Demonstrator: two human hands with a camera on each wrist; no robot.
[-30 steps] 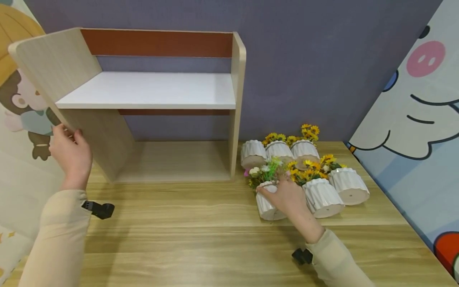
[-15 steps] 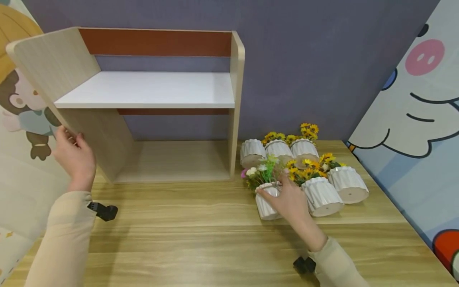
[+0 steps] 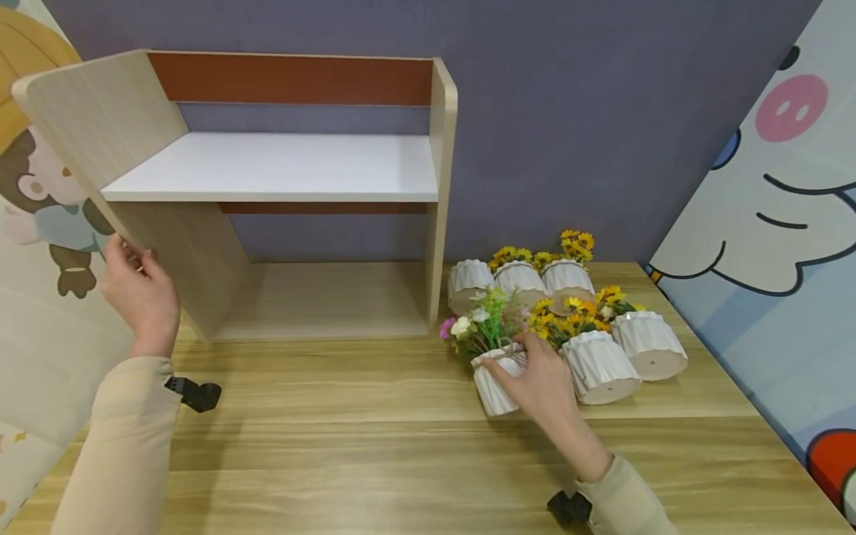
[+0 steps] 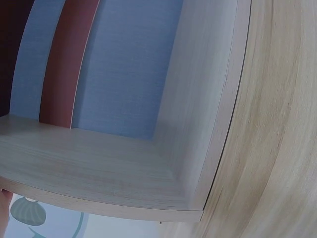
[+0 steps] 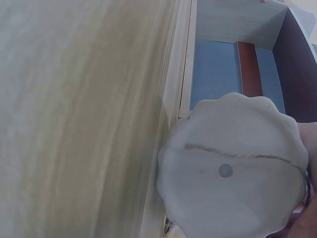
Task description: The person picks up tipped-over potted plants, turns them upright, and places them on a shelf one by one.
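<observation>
My right hand grips a white fluted flower pot by its rim, thumb on the near side. Mixed artificial flowers in white, pink and green fill it, and twine runs round its top. The pot leans, its round base with a small centre hole facing the right wrist camera. On the left, my left hand holds the front edge of the side panel of a two-tier wooden desk shelf. In the left wrist view only a bit of finger shows outside that panel.
Several white pots with yellow flowers lie on their sides on the wooden table, such as a near pot and a right pot. A grey wall stands behind, with cartoon-printed walls at the sides.
The right hand has tilted the mixed-flower pot and shifted it slightly left, its flowers swinging left and nearer. The left hand slid a little right and down, then stayed at the panel edge.
</observation>
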